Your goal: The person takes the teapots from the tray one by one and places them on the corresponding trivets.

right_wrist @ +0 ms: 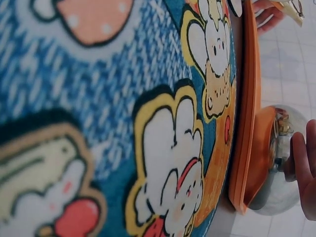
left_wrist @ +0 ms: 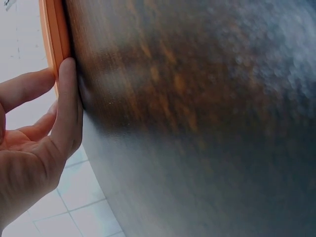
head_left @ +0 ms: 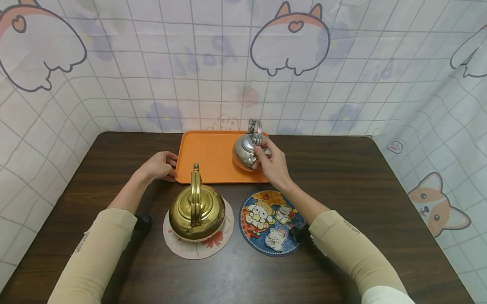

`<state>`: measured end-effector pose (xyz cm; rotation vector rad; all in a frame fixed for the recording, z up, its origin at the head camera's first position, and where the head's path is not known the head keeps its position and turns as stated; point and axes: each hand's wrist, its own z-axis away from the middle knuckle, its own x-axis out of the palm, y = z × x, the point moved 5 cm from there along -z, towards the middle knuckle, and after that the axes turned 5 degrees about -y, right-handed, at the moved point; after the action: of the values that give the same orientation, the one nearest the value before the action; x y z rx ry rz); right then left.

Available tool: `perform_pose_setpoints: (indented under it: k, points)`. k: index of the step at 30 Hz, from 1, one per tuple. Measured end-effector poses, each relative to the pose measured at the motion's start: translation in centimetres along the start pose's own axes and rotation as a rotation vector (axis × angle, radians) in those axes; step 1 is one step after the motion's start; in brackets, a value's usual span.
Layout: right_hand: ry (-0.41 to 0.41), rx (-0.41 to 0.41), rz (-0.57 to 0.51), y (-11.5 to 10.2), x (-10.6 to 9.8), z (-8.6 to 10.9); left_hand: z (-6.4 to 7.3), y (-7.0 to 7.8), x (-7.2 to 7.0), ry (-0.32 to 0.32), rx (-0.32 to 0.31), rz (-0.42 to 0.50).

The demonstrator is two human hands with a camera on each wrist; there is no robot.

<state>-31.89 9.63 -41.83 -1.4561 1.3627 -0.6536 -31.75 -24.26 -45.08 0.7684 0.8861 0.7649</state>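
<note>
On the orange tray (head_left: 208, 162) sits a silver kettle (head_left: 243, 152), toward the tray's right end. My right hand (head_left: 274, 164) holds it from the right, thumb and fingers at the lower part of its upright handle (head_left: 260, 132). In the right wrist view the fingers (right_wrist: 303, 168) overlap the kettle (right_wrist: 274, 182). At the tray's left edge, the fingertips of my left hand (head_left: 158, 165) touch the rim; the left wrist view shows them against the orange rim (left_wrist: 55, 39).
A gold kettle (head_left: 197, 208) with an upright handle stands on a pale round mat (head_left: 220, 243), front left of the tray. To its right lies a blue round mat (head_left: 246, 235) with cartoon animals, partly under my right forearm. A patterned curtain (head_left: 214, 70) backs the dark table (head_left: 347, 173).
</note>
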Motion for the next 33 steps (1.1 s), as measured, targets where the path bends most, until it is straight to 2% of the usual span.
perform_pose_setpoints:
  k: [13, 20, 26, 33]
  points:
    - [-0.006, 0.02, -0.029, -0.2, -0.7, -0.1, 0.1, -0.1, 0.0, -0.003, 0.018, 0.003]
    - [-0.04, 0.042, -0.084, -3.8, -0.9, 0.5, 0.2, -0.1, 0.0, 0.002, 0.01, 0.002]
    - [-0.049, 0.041, -0.105, -4.2, -1.0, 0.6, 0.1, 0.0, 0.0, 0.009, 0.008, -0.007]
    - [-0.054, 0.032, -0.061, -4.8, -1.0, 1.1, 0.0, -0.1, 0.0, 0.012, 0.004, -0.01]
